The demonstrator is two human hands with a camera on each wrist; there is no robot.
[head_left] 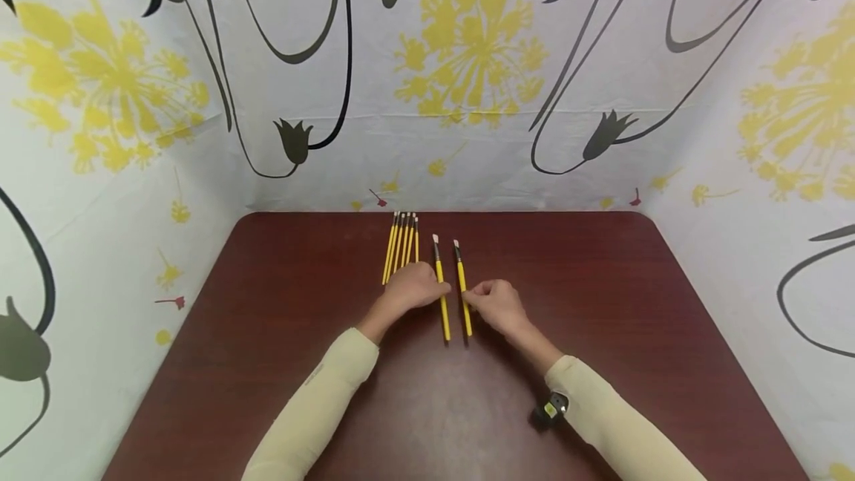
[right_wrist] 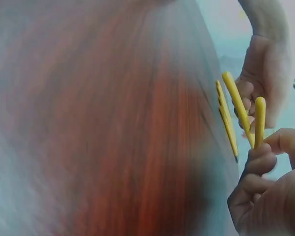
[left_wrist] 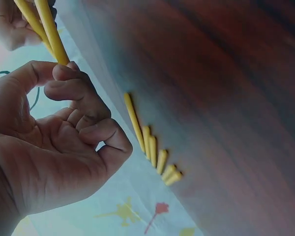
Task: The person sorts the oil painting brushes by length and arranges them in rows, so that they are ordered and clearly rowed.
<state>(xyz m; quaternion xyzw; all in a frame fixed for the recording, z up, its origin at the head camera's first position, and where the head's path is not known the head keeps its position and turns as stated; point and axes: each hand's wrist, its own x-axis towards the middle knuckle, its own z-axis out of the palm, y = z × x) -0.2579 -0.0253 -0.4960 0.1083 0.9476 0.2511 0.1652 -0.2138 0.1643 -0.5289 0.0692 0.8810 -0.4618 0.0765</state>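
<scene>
Two yellow-handled paintbrushes with white bristles lie near the middle of the table. My left hand (head_left: pixel 413 286) pinches the left paintbrush (head_left: pixel 446 324) partway along its handle. On its other side, my right hand (head_left: pixel 497 306) holds the right paintbrush (head_left: pixel 468 324) between thumb and fingers. Both brushes point their bristles toward the far edge, a small gap apart. In the right wrist view, the handle (right_wrist: pixel 260 118) of the right brush rises from my fingertips. Left of my left hand, several thinner paintbrushes (head_left: pixel 390 251) lie side by side, their lower ends partly hidden by that hand.
The dark red-brown table (head_left: pixel 300 258) has rounded far corners. Behind it and at both sides stands a white covering (head_left: pixel 414 162) with printed flowers. A small black device (head_left: pixel 551 408) is at my right sleeve (head_left: pixel 608 407).
</scene>
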